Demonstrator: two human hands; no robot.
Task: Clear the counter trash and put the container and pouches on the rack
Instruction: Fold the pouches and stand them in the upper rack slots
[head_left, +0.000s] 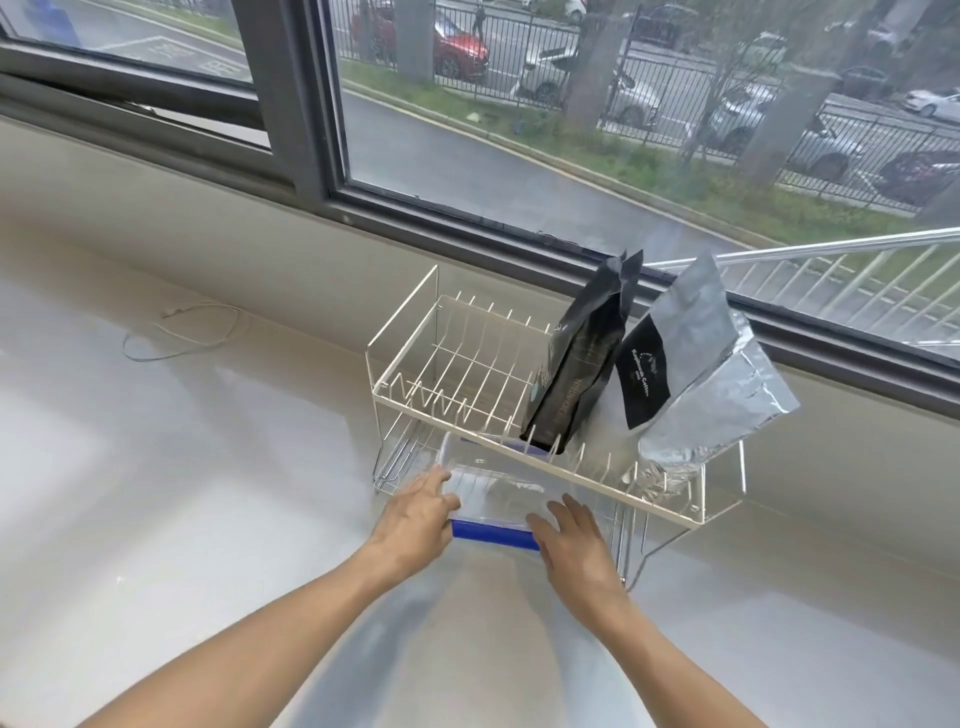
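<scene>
A white two-tier wire rack stands on the pale counter by the window. On its upper tier a black pouch stands upright, and a silver pouch with a black label leans to the right of it. A clear plastic container with a blue rim lies partly inside the lower tier, its near end sticking out. My left hand grips the container's left near corner. My right hand presses on its right near edge, fingers spread over the blue rim.
A thin white cord lies looped on the counter to the left of the rack. The dark window frame and sill run behind the rack. A metal rail shows outside at the right.
</scene>
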